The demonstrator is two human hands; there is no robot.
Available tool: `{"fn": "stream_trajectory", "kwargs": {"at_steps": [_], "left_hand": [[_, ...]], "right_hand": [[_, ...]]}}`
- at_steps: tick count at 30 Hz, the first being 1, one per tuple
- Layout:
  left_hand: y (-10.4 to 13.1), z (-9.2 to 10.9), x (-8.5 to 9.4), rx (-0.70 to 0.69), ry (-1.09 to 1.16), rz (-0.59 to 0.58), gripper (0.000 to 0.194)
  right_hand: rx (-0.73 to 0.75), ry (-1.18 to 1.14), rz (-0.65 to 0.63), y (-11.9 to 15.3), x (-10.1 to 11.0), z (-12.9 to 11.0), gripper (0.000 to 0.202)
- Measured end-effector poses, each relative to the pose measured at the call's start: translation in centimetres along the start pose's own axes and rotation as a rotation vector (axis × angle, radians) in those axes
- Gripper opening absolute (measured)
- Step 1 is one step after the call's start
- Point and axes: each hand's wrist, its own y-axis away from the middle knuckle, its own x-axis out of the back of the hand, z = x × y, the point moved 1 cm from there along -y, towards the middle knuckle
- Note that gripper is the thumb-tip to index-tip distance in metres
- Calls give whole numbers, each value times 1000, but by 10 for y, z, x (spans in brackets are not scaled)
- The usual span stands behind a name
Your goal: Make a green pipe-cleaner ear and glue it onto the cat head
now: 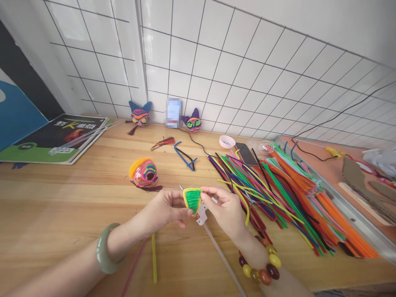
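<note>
Between my two hands is a small green triangle of pipe cleaners with a yellow edge [194, 199], its point facing down. My left hand [168, 208] pinches its left side and lower tip between thumb and fingers. With thumb and forefinger, my right hand [224, 206] grips the upper right corner. Under the hands lies a glue gun [202, 214], partly covered, with a long glue stick [224, 258] running toward me. Beyond my left hand sits a clear round ball [144, 172] partly wrapped in orange and coloured pipe cleaners, with a dark tassel [151, 188].
Bundles of coloured pipe cleaners [272, 194] cover the right side. Two finished animal heads [140, 115] and a phone [173, 112] stand against the tiled wall. A pink bowl [227, 142], a dark phone [246, 154], bent pipe cleaners [185, 156] and a magazine [52, 136] lie around.
</note>
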Motion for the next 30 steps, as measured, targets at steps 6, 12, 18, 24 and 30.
{"fn": "stream_trajectory", "kwargs": {"at_steps": [6,12,18,24,30], "left_hand": [[-1,-1,1,6,8,11,34],[-1,-1,1,2,11,13,34],[-2,-1,2,-10,13,11,33],[-3,-3,4,-18,28,20,31],[-3,-3,5,-11,34,47,31]], "right_hand": [[-9,-13,-9,0,0,-1,16],[-14,-15,-6,0,0,-2,16],[-11,-13,-8,0,1,-2,16],[-12,-8,-4,0,0,-1,16],[3,-9,-13,-1,-1,1,16]]}}
